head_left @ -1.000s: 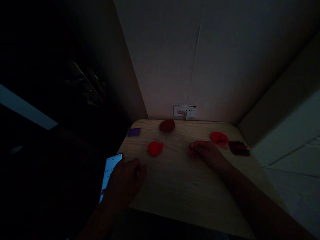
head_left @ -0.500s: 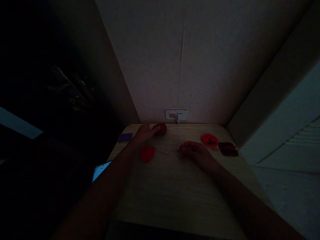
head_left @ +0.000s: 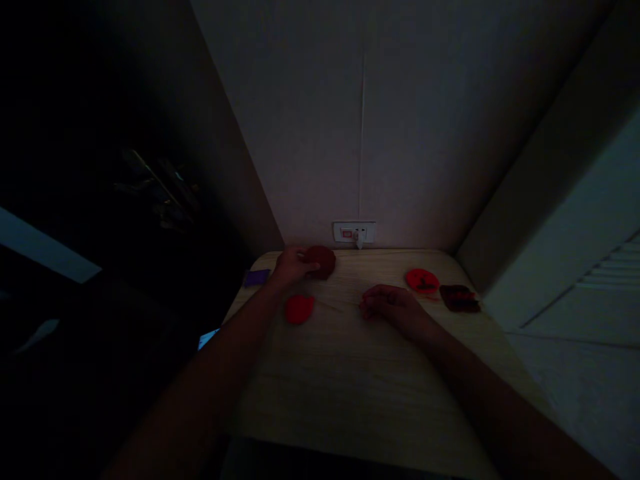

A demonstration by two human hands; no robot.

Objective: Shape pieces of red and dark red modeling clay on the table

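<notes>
Near the back edge of the wooden table, my left hand (head_left: 294, 267) has its thumb and fingers closed on the left side of a dark red round disc (head_left: 323, 262). My right hand (head_left: 393, 307) is over the table's middle with fingertips pinched together. A small reddish bit seems to show at those fingertips, too small and dark to name. Between my arms lies a bright red rounded piece (head_left: 299, 309) with a small point at its upper right. A thin pale stick (head_left: 330, 306) rests just right of it.
At the right lie a red disc with dark marks (head_left: 423, 281) and a dark red packet (head_left: 459, 298). A purple packet (head_left: 257, 277) sits at the left edge. Behind the table is a wall socket (head_left: 354, 233) with a plug. The room is very dim.
The dark red disc now shows a broader face, with my left hand's fingers around its edge. My right hand's fingers look more tightly pinched. The whole view has shifted slightly.
</notes>
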